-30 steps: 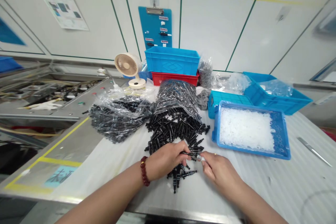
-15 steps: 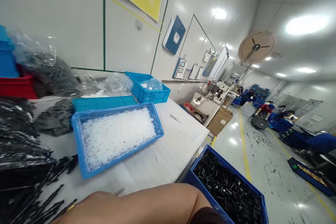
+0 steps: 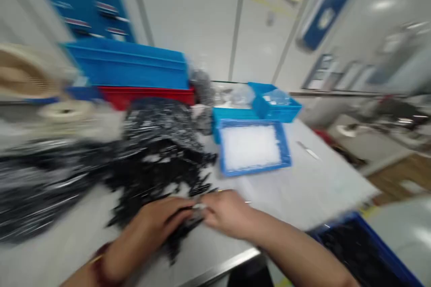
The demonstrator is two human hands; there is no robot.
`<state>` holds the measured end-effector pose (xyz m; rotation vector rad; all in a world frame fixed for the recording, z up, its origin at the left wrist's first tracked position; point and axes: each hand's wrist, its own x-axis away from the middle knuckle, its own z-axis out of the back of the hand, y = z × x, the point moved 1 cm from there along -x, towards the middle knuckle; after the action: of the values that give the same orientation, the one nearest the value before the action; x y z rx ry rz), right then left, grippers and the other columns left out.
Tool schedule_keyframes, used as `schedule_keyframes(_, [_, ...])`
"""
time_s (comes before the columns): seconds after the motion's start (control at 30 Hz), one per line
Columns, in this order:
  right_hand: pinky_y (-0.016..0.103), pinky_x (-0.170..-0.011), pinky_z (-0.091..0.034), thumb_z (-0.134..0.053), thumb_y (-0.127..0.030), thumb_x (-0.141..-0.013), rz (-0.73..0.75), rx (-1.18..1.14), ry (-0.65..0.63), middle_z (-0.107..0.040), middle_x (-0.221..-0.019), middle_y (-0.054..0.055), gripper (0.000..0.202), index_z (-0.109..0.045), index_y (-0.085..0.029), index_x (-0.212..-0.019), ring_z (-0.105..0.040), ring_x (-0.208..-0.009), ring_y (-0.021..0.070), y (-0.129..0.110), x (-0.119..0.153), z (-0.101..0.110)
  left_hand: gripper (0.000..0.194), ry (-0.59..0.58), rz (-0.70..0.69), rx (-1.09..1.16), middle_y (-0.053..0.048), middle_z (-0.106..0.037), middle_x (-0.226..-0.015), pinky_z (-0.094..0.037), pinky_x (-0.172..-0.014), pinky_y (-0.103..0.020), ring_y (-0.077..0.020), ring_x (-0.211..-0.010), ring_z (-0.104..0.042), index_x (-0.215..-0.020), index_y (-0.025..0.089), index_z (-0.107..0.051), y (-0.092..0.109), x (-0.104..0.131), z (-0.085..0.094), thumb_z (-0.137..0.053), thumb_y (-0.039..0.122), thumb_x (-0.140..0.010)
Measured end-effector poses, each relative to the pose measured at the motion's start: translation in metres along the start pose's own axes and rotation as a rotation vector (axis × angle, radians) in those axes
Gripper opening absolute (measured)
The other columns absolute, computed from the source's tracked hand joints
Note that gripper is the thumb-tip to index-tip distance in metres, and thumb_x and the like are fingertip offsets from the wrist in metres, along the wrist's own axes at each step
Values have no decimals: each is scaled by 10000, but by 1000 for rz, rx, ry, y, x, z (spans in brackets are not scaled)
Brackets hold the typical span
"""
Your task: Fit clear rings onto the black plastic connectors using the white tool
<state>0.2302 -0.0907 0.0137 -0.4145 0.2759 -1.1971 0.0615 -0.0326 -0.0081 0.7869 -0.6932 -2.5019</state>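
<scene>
Both hands meet over the table near its front edge, blurred by motion. My left hand (image 3: pixel 156 217) pinches a thin black part (image 3: pixel 186 208) between thumb and fingers. Fingertip to fingertip with it, my right hand (image 3: pixel 225 213) is closed; what it grips is hidden. A small whitish piece (image 3: pixel 199 206) shows between the two hands, but I cannot tell which holds it. Just behind lies a pile of slender black parts (image 3: pixel 151 175). Right of the pile stands a blue tray (image 3: pixel 256 171) full of small white pieces (image 3: pixel 251 145).
Black plastic bags (image 3: pixel 43 193) lie at left. Blue (image 3: pixel 134 67) and red (image 3: pixel 144 94) bins stand behind, and a smaller blue bin (image 3: pixel 284 112) at back right. A slim pointed metal tool (image 3: pixel 308 150) lies on the table. Below the right edge stands a blue crate (image 3: pixel 387 246) of black parts.
My view has swung left, so the tray now appears farther right. The left hand has come into view, and the right hand's fingers now show at the left hand's fingertips.
</scene>
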Motion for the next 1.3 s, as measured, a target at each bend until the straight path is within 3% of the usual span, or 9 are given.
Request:
schedule_keyframes(0.1, [224, -571, -333, -432, -192, -815, -3, 35, 27, -633, -710, 3, 136, -563, -198, -776, -550, -633, 141, 7, -5, -3, 217, -38, 37, -25, -23, -694, -838, -495, -705, -180, -118, -739, -642, -963, 193, -633, 6, 6, 22, -455, 298, -896])
schedule_keyframes(0.33, [222, -504, -272, -385, -173, -801, 32, 39, 53, -533, -581, -18, 167, -496, -199, -678, -450, -521, 119, 3, -4, -4, 187, -71, 78, 29, -32, -687, -810, -491, -696, -205, -127, -747, -634, -990, 171, -617, 8, 1, 14, -483, 255, -890])
schedule_keyframes(0.73, [233, -516, -269, -380, -318, -871, -18, 42, 42, -547, -582, -10, 266, -519, -200, -676, -481, -534, 130, 6, -4, -6, 199, -46, 18, 86, -11, -689, -762, -478, -703, -206, -119, -724, -628, -1051, 185, -596, 6, 3, 13, -495, 238, -887])
schedule_keyframes(0.93, [240, -591, -333, -356, -141, -811, 53, -43, 38, -579, -709, -2, 180, -525, -204, -802, -515, -646, 144, 4, -2, -2, 226, -67, 73, 145, -4, -684, -750, -469, -704, -196, -112, -737, -615, -1076, 201, -604, 6, 0, 21, -465, 203, -898])
schedule_keyframes(1.3, [239, -578, -338, -359, -156, -831, 66, -58, 28, -570, -687, -3, 175, -526, -203, -807, -510, -623, 141, 5, -3, -2, 174, -78, 149, 196, 3, -679, -755, -450, -712, -183, -103, -729, -610, -972, 179, -628, 10, -1, 28, -478, 181, -885])
